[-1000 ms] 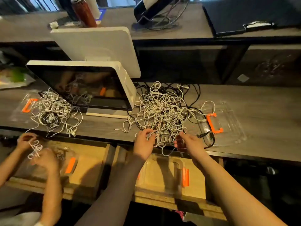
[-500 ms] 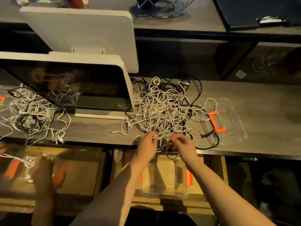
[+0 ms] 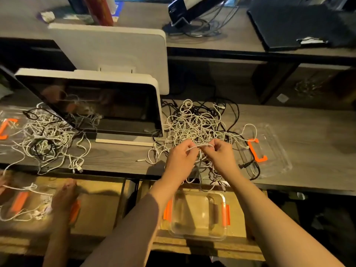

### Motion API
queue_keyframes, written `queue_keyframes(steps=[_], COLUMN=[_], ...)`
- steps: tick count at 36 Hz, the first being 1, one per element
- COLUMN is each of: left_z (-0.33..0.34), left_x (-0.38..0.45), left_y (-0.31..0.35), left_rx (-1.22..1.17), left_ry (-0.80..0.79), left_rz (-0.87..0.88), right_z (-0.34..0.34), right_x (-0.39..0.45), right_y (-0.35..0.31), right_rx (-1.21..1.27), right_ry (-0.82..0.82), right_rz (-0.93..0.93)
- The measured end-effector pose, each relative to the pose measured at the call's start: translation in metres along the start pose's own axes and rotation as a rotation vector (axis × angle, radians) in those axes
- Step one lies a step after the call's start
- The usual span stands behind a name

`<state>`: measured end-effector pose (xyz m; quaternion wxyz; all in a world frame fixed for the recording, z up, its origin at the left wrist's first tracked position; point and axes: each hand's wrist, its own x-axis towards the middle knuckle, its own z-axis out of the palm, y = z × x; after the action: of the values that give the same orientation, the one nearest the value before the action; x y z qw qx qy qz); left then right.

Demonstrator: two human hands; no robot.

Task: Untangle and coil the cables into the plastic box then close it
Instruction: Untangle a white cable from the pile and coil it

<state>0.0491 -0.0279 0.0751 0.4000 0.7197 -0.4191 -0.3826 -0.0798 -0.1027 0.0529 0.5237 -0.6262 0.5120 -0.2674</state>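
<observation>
A long bench of grey wood grain carries everything. On its left part stands a white monitor with rounded corners and a dark glossy screen, tilted toward the person; a second white panel rises behind it.

To the right of the monitor lies the big tangle of cables, thin white cords in many loops mixed with some black ones (the black ones are mostly at the back and at the right edge). Just beside it on the right lies a clear plastic lid, flat, with an orange C-shaped clip. A second, smaller tangle lies on the left part of the bench.

Below the bench edge, on a pale wooden shelf, stands the plastic box, transparent, rectangular with rounded corners and an orange latch on each short side; it is open and I see no cable in it.

The left hand and the right hand are over the near edge of the big tangle, close together. Both have their fingers curled, and they pinch one white cable, which runs as a short, nearly straight piece between the two hands, slightly above the heap.

At the far left another person's hand is blurred, near another box.
</observation>
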Motion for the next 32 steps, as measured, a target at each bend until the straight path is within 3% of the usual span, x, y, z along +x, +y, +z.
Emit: queue_keyframes(steps=[7,13,19,21,27,30,32], left_z=[0.004,0.01,0.011,0.01,0.008,0.006,0.005], left_x=[-0.017,-0.03,-0.029,-0.026,-0.017,-0.011,-0.006], left_y=[0.028,0.046,0.064,0.072,0.097,0.101,0.102], left_rx=[0.074,0.288,-0.248,-0.311,0.208,0.269,0.179], left_ry=[0.011,0.122,0.194,0.198,0.375,0.363,0.363], left_rz=[-0.047,0.041,-0.087,-0.104,0.083,0.08,0.073], right_z=[-0.034,-0.057,-0.086,-0.093,-0.118,-0.125,-0.132], right_x=[-0.006,-0.021,-0.017,-0.01,0.004,0.006,0.006], right_y=[-0.008,-0.016,-0.039,-0.045,-0.069,-0.076,-0.081], right_rx=[0.027,0.017,-0.146,-0.172,-0.111,0.097,0.166], right_ry=[0.028,0.064,0.12,0.11,0.148,0.136,0.111], right_rz=[-0.088,-0.106,-0.175,-0.204,-0.229,-0.229,-0.238])
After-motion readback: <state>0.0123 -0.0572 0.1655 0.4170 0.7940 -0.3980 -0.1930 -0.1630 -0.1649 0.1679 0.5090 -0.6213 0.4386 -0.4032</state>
